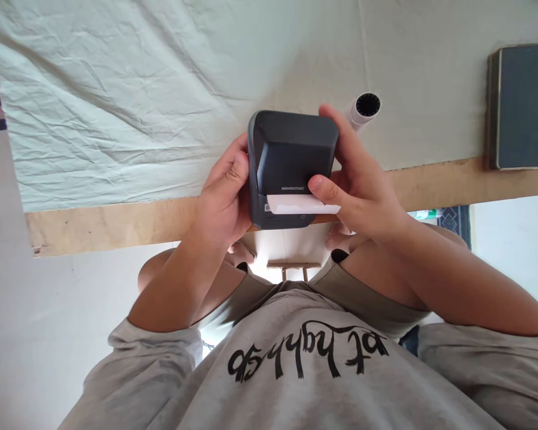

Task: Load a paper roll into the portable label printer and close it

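I hold a small dark grey label printer point(291, 161) in both hands above the table's near edge. My left hand point(224, 197) grips its left side, fingers wrapped round the casing. My right hand point(363, 179) clasps the right side, with the thumb resting on a white paper strip point(296, 206) that sticks out of the slot at the printer's front. A white roll core point(365, 108) lies on the cloth just behind my right fingers.
A pale green wrinkled cloth point(138, 101) covers the table, whose bare wooden edge point(107, 224) runs across the view. A dark flat case point(520, 107) lies at the far right. My grey shirt and knees fill the bottom.
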Available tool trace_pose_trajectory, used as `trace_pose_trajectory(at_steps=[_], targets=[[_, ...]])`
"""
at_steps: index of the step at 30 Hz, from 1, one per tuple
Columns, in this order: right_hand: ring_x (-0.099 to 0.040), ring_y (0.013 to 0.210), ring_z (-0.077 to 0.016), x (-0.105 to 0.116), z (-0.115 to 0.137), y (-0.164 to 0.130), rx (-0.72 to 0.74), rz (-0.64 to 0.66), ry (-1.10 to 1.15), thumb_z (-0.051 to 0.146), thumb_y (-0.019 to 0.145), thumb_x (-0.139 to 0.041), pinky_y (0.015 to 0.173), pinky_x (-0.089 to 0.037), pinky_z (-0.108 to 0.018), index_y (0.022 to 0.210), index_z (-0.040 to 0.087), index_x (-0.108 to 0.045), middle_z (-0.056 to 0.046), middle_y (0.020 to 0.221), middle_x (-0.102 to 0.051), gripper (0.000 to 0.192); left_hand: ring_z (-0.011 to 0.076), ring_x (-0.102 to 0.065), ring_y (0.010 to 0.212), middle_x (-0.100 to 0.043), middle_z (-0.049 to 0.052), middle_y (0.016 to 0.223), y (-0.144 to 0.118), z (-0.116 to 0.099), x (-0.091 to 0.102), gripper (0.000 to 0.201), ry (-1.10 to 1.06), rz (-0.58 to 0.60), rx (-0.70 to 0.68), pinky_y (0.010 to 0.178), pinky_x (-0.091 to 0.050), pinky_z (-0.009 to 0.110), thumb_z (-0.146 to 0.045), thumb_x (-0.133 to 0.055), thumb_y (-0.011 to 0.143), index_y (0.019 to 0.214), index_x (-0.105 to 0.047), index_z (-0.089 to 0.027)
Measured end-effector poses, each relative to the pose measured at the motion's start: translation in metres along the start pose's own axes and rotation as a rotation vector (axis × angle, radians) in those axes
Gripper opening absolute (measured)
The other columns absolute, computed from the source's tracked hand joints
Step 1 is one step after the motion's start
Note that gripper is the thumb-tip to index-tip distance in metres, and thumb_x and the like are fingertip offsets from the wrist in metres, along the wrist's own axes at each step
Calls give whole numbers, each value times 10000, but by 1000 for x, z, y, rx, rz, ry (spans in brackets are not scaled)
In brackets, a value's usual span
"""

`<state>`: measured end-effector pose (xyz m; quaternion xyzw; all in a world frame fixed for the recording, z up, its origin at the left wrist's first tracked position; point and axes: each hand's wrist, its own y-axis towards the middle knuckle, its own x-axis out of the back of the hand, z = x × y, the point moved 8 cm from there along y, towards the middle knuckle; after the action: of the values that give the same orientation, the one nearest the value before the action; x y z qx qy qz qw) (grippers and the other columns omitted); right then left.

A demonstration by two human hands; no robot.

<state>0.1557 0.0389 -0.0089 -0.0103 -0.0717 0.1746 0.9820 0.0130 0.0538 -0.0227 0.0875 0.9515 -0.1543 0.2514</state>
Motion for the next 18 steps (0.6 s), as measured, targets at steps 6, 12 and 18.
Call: trace_pose_trajectory(at_steps=[6,12,18], targets=[[-553,599,-44,-4,-3,1,-7,67,18,482,858,-612,442,-498,-197,1512,404,-70,-54,1396,-455,853,154,-686,871,-602,8,708,1,-6,-3,243,31,33,-41,723,-566,247,-349,-465,956,931,-653,-197],[-527,573,-35,13,12,-2,35,-68,-210,464,749,-745,467,-502,-249,1460,339,-301,-92,1419,-403,847,231,-577,1241,-662,32,856,-2,-5,-6,344,-69,97,-89,1026,-522,397,-420,-400,969,985,-661,-197],[-481,545,-43,31,45,-12,267,-410,-337,489,851,-646,433,-348,-230,1119,316,-445,10,954,-498,377,228,-516,1340,-682,-10,1056,-6,2,-6,194,79,85,-42,1044,-527,361,-332,-571,908,1067,-642,-246]])
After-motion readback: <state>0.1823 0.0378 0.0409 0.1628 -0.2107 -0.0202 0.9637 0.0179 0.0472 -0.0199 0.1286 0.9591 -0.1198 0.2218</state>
